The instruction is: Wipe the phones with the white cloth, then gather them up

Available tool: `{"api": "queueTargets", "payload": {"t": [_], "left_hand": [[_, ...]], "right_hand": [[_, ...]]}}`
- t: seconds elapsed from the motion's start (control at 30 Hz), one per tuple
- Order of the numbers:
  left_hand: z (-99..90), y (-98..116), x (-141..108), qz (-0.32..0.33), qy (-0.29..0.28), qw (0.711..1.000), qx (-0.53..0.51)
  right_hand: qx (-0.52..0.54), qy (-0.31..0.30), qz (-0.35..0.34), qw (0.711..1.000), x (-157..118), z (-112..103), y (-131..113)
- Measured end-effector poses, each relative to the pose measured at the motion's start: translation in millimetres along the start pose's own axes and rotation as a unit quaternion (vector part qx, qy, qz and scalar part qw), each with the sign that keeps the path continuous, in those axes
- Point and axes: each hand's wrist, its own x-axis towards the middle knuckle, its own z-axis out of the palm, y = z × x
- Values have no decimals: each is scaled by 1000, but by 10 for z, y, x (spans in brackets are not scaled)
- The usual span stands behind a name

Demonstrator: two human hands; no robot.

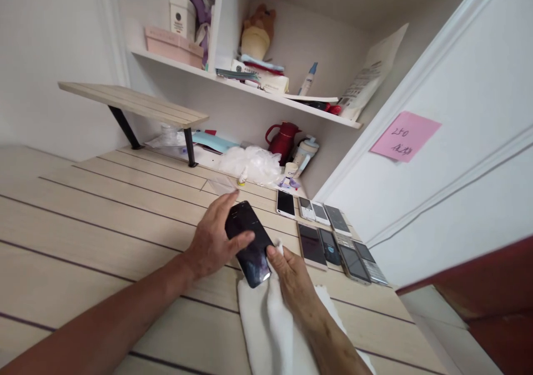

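My left hand grips a black smartphone by its edge, tilted above the plank tabletop. My right hand presses a white cloth against the phone's lower corner, with a fold of cloth pinched in my fingers. The cloth trails down onto the table under my right wrist. Close to the right of my hands lie several smartphones in two rough rows, some face up with dark screens.
Behind the phones stand a low wooden riser, a white plastic bag, a red thermos jug and a white shelf with toiletries. A white door with a pink note rises at the right.
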Motion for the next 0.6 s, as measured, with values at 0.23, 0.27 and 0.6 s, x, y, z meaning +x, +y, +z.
{"api": "queueTargets", "payload": {"t": [0.23, 0.27, 0.6], "left_hand": [[-115, -33, 34, 225, -194, 934, 198], [-112, -17, 35, 224, -192, 928, 226], [61, 128, -26, 244, -213, 908, 266]], "right_hand": [[-57, 8, -3, 998, 51, -140, 81], [-77, 1, -3, 997, 51, -162, 76], [-141, 54, -26, 988, 46, -67, 152]]}}
